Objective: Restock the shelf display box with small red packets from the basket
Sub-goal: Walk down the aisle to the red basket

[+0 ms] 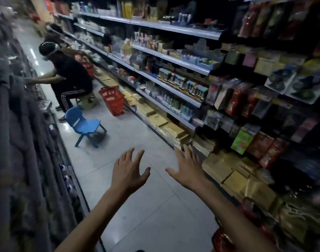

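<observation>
Basket (112,99), red, stood on the aisle floor (137,197) at 11 o'clock, well beyond both hands, beside a blue chair (83,124). Left hand (129,171) and right hand (187,169) were spread wide, empty, palms down. Seated person (68,77) worked at 10 o'clock. Display box: couldn't tell.

Aisle count, head view

Hands: 2, the left hand (128,170) and the right hand (187,167), both spread and empty. Red baskets standing in the aisle: 2, a near basket (112,100) and a far basket (88,67). Blue chair (83,124): 1. Seated person (70,77): 1. Shelf goods too blurred to count.
</observation>
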The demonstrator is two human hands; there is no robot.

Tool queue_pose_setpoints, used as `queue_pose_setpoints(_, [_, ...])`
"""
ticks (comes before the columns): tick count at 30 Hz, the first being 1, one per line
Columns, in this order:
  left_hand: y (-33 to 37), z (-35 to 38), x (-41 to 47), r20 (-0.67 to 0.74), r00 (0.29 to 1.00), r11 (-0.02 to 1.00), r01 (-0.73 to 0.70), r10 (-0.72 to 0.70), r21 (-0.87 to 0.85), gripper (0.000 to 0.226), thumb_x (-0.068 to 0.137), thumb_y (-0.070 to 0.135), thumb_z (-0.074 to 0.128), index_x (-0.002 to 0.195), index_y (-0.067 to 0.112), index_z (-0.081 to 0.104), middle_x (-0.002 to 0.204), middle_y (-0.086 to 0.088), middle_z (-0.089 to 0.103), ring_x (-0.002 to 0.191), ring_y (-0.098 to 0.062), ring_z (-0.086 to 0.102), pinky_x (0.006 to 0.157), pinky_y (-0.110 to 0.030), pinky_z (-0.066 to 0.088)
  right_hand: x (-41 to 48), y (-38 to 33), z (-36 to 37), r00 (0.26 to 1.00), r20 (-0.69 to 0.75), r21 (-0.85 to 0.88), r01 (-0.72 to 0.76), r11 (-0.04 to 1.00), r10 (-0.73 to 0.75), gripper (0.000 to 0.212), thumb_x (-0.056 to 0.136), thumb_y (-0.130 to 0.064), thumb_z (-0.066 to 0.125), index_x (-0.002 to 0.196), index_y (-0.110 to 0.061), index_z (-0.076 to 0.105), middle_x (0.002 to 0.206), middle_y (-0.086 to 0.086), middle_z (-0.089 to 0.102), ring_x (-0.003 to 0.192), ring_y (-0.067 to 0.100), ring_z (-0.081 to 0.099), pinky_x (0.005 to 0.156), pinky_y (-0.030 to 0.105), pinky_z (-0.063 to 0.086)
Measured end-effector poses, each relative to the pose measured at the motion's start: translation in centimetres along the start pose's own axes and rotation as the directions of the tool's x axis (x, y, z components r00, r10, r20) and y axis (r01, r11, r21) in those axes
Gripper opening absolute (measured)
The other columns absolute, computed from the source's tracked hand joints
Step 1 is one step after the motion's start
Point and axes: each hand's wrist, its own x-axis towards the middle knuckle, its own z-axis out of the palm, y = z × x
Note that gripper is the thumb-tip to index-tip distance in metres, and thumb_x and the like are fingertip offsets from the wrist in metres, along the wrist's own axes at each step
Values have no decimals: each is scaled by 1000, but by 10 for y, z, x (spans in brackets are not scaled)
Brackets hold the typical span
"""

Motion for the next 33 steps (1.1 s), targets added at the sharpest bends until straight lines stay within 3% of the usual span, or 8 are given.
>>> queue_pose_setpoints(13, [-148,27,236,-10,971,971,238,-238,-11,76,89,67,43,156,33,35,160,-10,41,146,-30,40,116,-45,39,315,-79,39,976,118,-83,195,977,-185,88,90,-63,57,159,-24,19,167,16,12,155,35,4,124,48,9])
queue_pose_setpoints(18, [-215,18,329,-5,965,964,261,-261,39,76,89,66,43,156,30,38,158,-14,43,144,-33,42,113,-46,39,430,-131,42,964,119,-65,246,967,-237,89,89,-64,57,159,-24,21,167,15,14,155,34,8,124,49,15])
queue_pose_setpoints(27, [-310,44,476,33,955,955,293,-294,45,78,83,68,37,149,27,49,149,-14,52,137,-35,48,108,-49,44,618,-178,83,934,205,-54,310,949,-293,90,91,-65,54,162,-26,16,170,14,9,157,33,3,125,46,7])
queue_pose_setpoints(30, [-337,52,544,72,956,957,281,-286,72,80,84,68,32,153,28,42,155,-11,45,143,-33,41,114,-47,36,692,-184,95,942,178,-18,292,956,-284,89,91,-64,55,162,-26,16,169,14,10,157,33,4,125,46,11])
queue_pose_setpoints(33, [-363,60,620,133,955,963,252,-264,101,75,89,66,39,156,32,34,159,-7,37,145,-29,36,116,-44,31,770,-186,101,951,181,5,254,967,-251,90,89,-66,56,161,-26,19,168,14,13,156,34,7,125,46,13])
